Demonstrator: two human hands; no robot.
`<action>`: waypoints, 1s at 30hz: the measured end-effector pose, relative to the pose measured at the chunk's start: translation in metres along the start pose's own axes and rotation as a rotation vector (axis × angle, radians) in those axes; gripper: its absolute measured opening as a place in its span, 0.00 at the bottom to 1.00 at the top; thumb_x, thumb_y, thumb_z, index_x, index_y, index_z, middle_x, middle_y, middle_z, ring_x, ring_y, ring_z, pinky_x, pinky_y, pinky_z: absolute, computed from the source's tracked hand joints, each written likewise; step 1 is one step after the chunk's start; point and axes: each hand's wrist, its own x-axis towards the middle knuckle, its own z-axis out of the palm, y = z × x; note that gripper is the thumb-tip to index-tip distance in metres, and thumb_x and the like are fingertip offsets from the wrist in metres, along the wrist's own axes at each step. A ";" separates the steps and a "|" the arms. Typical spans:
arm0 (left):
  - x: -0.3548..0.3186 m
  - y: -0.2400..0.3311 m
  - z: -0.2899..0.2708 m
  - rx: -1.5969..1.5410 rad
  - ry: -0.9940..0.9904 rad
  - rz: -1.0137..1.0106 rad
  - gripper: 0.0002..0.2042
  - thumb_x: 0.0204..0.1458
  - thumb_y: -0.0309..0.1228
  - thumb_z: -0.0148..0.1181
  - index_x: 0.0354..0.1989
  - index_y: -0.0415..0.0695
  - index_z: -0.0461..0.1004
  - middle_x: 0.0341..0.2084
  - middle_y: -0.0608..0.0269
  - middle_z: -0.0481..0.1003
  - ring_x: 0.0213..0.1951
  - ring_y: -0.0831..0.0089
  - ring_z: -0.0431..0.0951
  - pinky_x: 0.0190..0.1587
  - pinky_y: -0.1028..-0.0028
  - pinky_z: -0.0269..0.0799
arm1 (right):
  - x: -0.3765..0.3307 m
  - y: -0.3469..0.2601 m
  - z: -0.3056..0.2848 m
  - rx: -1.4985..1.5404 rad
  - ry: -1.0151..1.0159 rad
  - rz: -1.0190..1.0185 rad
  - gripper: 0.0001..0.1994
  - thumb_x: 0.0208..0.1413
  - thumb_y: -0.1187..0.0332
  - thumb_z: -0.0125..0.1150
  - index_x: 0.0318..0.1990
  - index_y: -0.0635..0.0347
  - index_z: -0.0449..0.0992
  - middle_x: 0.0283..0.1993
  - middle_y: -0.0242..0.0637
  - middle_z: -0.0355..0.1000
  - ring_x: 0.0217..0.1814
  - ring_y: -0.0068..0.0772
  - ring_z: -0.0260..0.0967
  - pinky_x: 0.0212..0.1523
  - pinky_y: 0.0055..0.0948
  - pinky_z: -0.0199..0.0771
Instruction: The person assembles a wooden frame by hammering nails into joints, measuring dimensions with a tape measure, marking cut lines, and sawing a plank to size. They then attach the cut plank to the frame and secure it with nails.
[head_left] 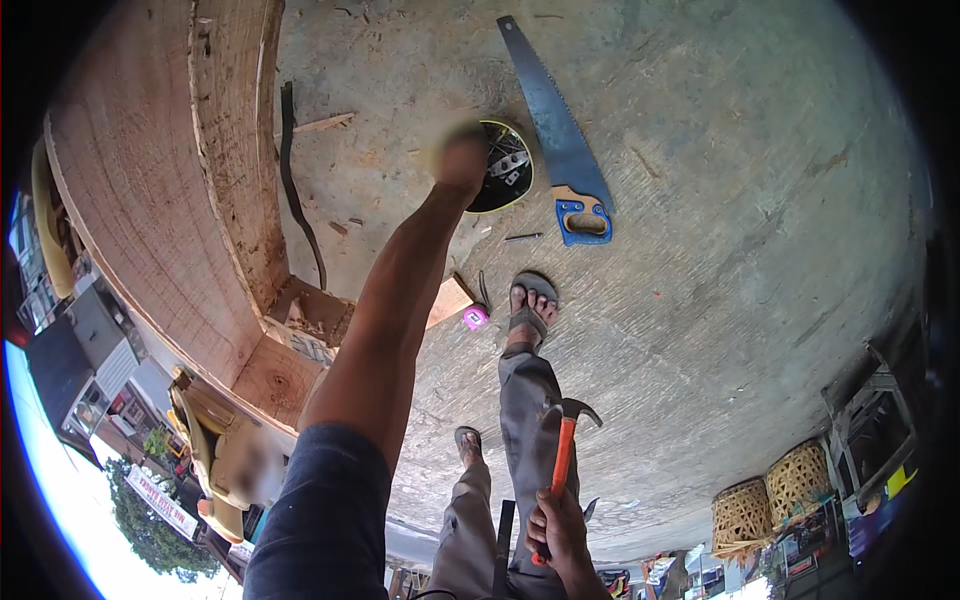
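Note:
My left hand [463, 158] reaches far out over the left rim of a round container [530, 165] with a yellowish edge. Its fingers are blurred, so I cannot make out whether they hold anything. Small metal pieces [508, 165] and thin dark nail-like bits lie inside the container. Near my right leg, my right hand [560, 530] is closed round the orange handle of a claw hammer [564, 450], its head pointing up and away. Just right of the container, a handsaw [565, 135] with a blue and wooden handle lies flat on the concrete floor.
Large wooden boards [150, 190] stand along the left. A pink tape measure [475, 317] lies by a wood offcut [450, 302], close to my sandalled foot [532, 305]. A dark strip [297, 190] and wood scraps are on the floor. Woven baskets [742, 518] stand at lower right.

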 end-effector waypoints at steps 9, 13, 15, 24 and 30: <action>0.020 0.023 0.030 -0.413 0.076 -0.538 0.14 0.51 0.36 0.61 0.41 0.41 0.80 0.42 0.43 0.79 0.47 0.54 0.81 0.50 0.61 0.78 | -0.001 -0.015 0.017 -0.123 -0.009 0.017 0.10 0.65 0.60 0.56 0.38 0.50 0.62 0.19 0.24 0.54 0.13 0.18 0.51 0.13 0.26 0.57; 0.017 0.020 0.018 -0.265 -0.056 -0.395 0.14 0.52 0.38 0.60 0.40 0.40 0.81 0.42 0.46 0.80 0.45 0.58 0.82 0.47 0.63 0.79 | -0.003 -0.017 0.017 -0.120 -0.008 0.021 0.10 0.65 0.60 0.55 0.38 0.50 0.62 0.20 0.24 0.54 0.13 0.17 0.51 0.13 0.26 0.57; 0.023 -0.009 0.039 -0.132 -0.049 -0.302 0.14 0.53 0.39 0.61 0.39 0.42 0.81 0.41 0.50 0.81 0.44 0.61 0.83 0.45 0.65 0.80 | -0.002 -0.018 0.014 -0.120 -0.016 0.020 0.10 0.65 0.60 0.55 0.38 0.50 0.62 0.20 0.23 0.54 0.13 0.17 0.51 0.13 0.25 0.57; -0.003 0.004 0.038 -0.198 0.182 0.030 0.13 0.58 0.38 0.47 0.40 0.49 0.79 0.36 0.48 0.79 0.41 0.45 0.80 0.44 0.53 0.77 | -0.003 -0.027 0.029 -0.196 0.012 0.018 0.09 0.65 0.60 0.55 0.39 0.50 0.62 0.20 0.24 0.53 0.13 0.18 0.51 0.13 0.26 0.58; 0.006 0.008 0.023 -0.160 0.091 0.039 0.16 0.62 0.33 0.40 0.36 0.42 0.77 0.35 0.43 0.79 0.39 0.45 0.81 0.41 0.53 0.78 | -0.003 -0.027 0.032 -0.154 0.026 0.006 0.09 0.66 0.61 0.54 0.39 0.51 0.62 0.21 0.24 0.54 0.13 0.18 0.50 0.13 0.26 0.58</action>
